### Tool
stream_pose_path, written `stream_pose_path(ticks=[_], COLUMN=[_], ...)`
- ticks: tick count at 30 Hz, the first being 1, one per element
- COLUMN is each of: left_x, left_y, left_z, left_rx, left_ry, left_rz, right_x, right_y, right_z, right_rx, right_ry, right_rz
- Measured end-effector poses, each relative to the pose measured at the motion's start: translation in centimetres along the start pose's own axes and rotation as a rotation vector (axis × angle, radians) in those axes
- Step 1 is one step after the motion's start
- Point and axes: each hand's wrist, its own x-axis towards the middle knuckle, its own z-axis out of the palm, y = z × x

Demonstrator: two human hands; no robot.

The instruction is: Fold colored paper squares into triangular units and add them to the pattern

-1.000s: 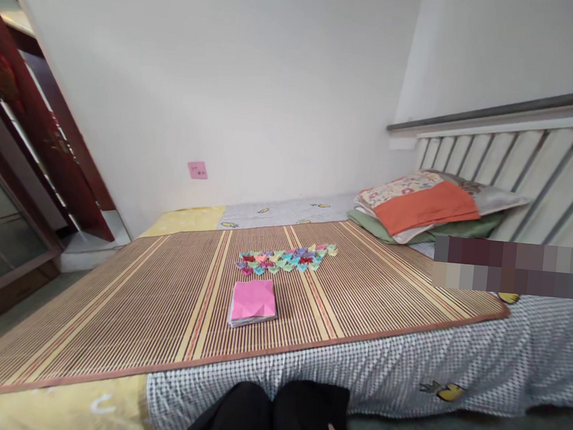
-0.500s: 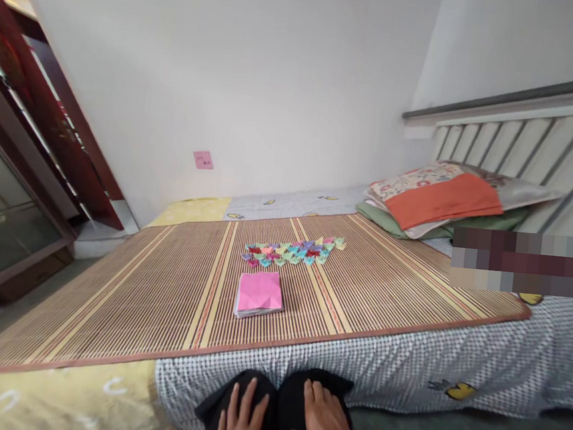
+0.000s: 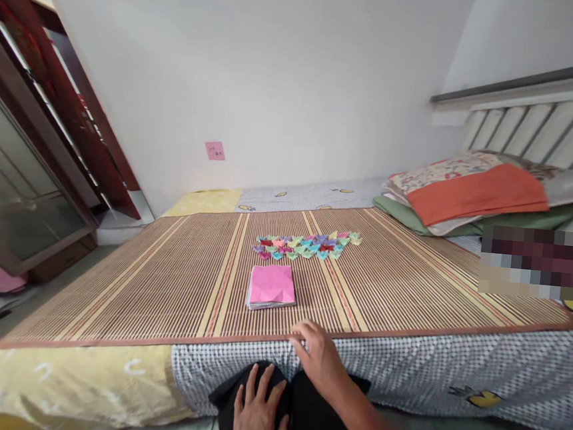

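My left hand [image 3: 260,410] lies flat on my knee with its fingers spread. Raised off the other knee, my right hand [image 3: 315,351] hovers over the near edge of the mat, fingers loosely bent and apart, holding nothing. Just beyond it lies a squarish stack of paper [image 3: 273,286], its top sheet pink and creased. Behind the stack, several small folded paper pieces [image 3: 308,245] in many colours are laid out in slanting rows.
A striped bamboo mat [image 3: 184,286] covers much of the bed. Pillows [image 3: 479,195] are piled at the right by a radiator [image 3: 529,132]. A pink note [image 3: 215,150] is stuck on the white wall. Part of the right side is blurred by pixels.
My right hand has lifted from my knee and moved forward toward the paper stack. My left hand stays on the knee. The view has shifted slightly.
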Motion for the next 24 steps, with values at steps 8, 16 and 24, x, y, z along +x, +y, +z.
stream_pose_path(ticks=[8,16,24], left_x=[0.6,0.6,0.7], left_y=[-0.8,-1.8,-1.5], left_z=[1.0,1.5,1.3], left_rx=[-0.005,-0.027,-0.053], left_ry=[-0.012,0.011,0.006], left_rz=[-0.022,-0.031,-0.021], right_x=[10.4,11.4,12.8], right_y=[-0.8,0.2,1.1], right_z=[1.7,3.4,1.9], right_rx=[-0.170,-0.247,-0.212], right_ry=[-0.027,-0.160,-0.288], right_rz=[-0.041,-0.107,-0.172])
